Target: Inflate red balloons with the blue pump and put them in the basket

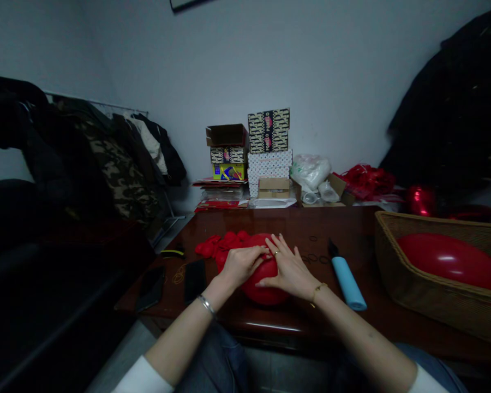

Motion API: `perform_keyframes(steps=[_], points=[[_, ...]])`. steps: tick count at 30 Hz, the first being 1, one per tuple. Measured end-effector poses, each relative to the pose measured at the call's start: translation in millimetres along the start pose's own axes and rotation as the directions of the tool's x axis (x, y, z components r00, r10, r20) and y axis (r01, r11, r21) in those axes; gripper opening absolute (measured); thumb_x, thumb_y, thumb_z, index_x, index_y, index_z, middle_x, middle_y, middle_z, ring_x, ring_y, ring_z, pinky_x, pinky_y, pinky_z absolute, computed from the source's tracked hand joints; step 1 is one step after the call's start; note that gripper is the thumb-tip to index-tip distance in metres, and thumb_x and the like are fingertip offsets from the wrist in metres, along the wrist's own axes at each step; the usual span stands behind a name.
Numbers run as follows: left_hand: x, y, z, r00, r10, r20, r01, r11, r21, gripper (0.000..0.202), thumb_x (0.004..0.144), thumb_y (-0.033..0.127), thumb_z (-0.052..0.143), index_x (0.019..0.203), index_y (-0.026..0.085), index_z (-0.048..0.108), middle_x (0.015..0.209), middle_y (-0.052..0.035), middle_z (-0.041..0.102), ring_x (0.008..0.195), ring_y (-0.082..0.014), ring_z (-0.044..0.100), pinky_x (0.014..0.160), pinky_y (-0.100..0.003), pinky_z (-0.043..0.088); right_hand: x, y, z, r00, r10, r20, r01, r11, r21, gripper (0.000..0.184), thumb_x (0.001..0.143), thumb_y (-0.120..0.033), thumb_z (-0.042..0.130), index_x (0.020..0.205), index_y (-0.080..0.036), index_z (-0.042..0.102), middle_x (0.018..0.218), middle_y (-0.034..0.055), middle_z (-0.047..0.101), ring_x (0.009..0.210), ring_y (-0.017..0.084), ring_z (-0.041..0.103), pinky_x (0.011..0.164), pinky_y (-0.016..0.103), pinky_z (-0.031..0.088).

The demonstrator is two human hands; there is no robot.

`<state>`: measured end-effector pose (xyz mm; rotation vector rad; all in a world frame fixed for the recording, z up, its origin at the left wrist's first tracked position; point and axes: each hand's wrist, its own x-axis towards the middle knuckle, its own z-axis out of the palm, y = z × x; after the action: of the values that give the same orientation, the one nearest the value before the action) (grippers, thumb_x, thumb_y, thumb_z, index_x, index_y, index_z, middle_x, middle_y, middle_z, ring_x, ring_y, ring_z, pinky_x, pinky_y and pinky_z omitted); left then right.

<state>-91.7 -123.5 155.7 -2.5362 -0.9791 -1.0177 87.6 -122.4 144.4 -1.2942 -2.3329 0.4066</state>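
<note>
A blown-up red balloon (265,289) sits at the front of the brown table, beneath both my hands. My left hand (245,265) is closed in a pinch at the balloon's top; the bit between the fingertips is mostly hidden, but looks like balloon rubber. Spread fingers and thumb of my right hand (288,267) lie against the balloon's upper right side, fingertips close to the left ones. Behind and to the left lies a heap of limp red balloons (216,244). A light blue hand pump (349,283) with a black tip rests right of my right hand.
A wicker basket (425,297) holding a large red balloon (450,259) stands at the right. Two dark phone-like slabs, one of them here (195,281), yellow rubber bands (180,274) and a yellow-black tool (173,252) lie left. Boxes (269,131) are stacked behind the table.
</note>
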Motion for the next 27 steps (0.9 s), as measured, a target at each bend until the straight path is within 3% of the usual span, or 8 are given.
perform_keyframes(steps=[9,13,14,16,21,27], points=[[1,-6,-3.9,0.998,-0.021,-0.053,0.024,0.998,0.062,0.017,0.087,0.025,0.052,0.101,0.02,0.059,0.089,-0.0018,0.071,0.074,-0.0119,0.068,0.067,-0.02,0.052,1,3,-4,0.996,-0.046,-0.075,0.052,0.996,0.072,0.111,0.056,-0.068,0.063,0.144,-0.025,0.009,0.151,0.0117,0.011,0.138,0.03,0.001,0.104,0.064,0.007],[0,-19,-14.4,0.991,-0.076,-0.106,0.085,0.993,0.079,0.019,0.087,0.028,0.052,0.102,0.02,0.06,0.093,-0.0023,0.071,0.076,-0.0122,0.068,0.068,-0.02,0.053,-1,29,-6,0.955,0.021,-0.295,0.016,0.992,0.123,0.066,0.082,-0.057,0.04,0.139,-0.026,0.029,0.146,0.009,0.03,0.136,0.025,0.02,0.105,0.058,0.014],[-1,-23,-17.7,0.988,-0.097,-0.116,0.107,0.991,0.081,0.02,0.087,0.03,0.052,0.102,0.021,0.06,0.094,-0.0023,0.071,0.077,-0.0126,0.068,0.069,-0.021,0.053,-3,39,-4,0.926,0.075,-0.369,-0.036,0.993,0.11,0.056,0.086,-0.053,0.035,0.135,-0.025,0.037,0.142,0.0091,0.038,0.133,0.024,0.028,0.105,0.055,0.019],[-3,-28,-24.3,0.982,-0.137,-0.133,0.148,0.986,0.08,0.02,0.087,0.031,0.051,0.101,0.021,0.061,0.096,-0.0023,0.071,0.079,-0.0133,0.068,0.07,-0.022,0.054,-7,60,6,0.898,0.163,-0.409,-0.177,0.984,0.005,0.047,0.089,-0.046,0.032,0.126,-0.022,0.049,0.13,0.0096,0.051,0.123,0.023,0.043,0.102,0.049,0.028],[-12,-35,-31.7,0.967,-0.206,-0.15,0.219,0.973,0.075,0.021,0.087,0.034,0.051,0.1,0.021,0.062,0.096,-0.0018,0.071,0.077,-0.0135,0.068,0.067,-0.021,0.054,-23,100,40,0.919,0.167,-0.358,-0.215,0.972,-0.098,0.033,0.086,-0.034,0.041,0.108,-0.02,0.061,0.12,0.0085,0.06,0.116,0.025,0.048,0.103,0.052,0.024],[-20,-33,-23.0,0.969,-0.18,-0.167,0.204,0.969,0.139,0.02,0.085,0.034,0.053,0.097,0.02,0.063,0.09,-0.0017,0.072,0.07,-0.0123,0.068,0.064,-0.019,0.053,-35,119,67,0.95,0.123,-0.288,-0.186,0.962,-0.202,0.03,0.085,-0.029,0.041,0.106,-0.021,0.063,0.118,0.0071,0.06,0.119,0.025,0.044,0.104,0.053,0.018]])
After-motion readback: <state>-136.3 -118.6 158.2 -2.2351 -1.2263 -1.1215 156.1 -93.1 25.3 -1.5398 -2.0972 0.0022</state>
